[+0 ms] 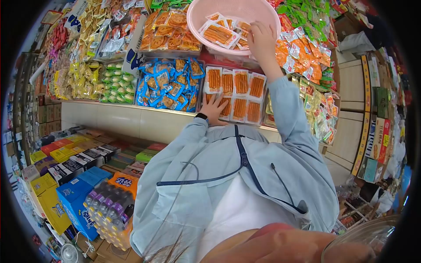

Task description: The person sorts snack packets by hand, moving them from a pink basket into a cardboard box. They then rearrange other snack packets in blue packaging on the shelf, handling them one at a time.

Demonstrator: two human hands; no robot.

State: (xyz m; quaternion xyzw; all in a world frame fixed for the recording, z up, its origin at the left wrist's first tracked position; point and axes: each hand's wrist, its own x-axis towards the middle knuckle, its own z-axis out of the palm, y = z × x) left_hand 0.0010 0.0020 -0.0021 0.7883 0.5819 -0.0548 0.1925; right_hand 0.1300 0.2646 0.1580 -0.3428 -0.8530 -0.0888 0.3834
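Clear packets of orange-brown snack sticks (pixel 240 83) lie in neat rows in a clear bin in front of me. My left hand (pixel 213 108) rests on the near left packets in that bin, with its fingers spread and a dark watch on the wrist. A pink plastic basket (pixel 199 19) stands behind the bin, holding several similar packets (pixel 219 35) in a loose pile. My right hand (pixel 262 41) is inside the basket at its right side. Its bent fingers are closed at the edge of a snack packet (pixel 244 26); the fingertips are partly hidden.
Left of the bin are blue-wrapped snacks (pixel 169 85) and green-and-white packets (pixel 117 83). Orange packets (pixel 302 52) lie right of the basket. Behind me on the left stand stacked boxes (pixel 79 197), a pack of bottles (pixel 112 206) and a small fan (pixel 69 253).
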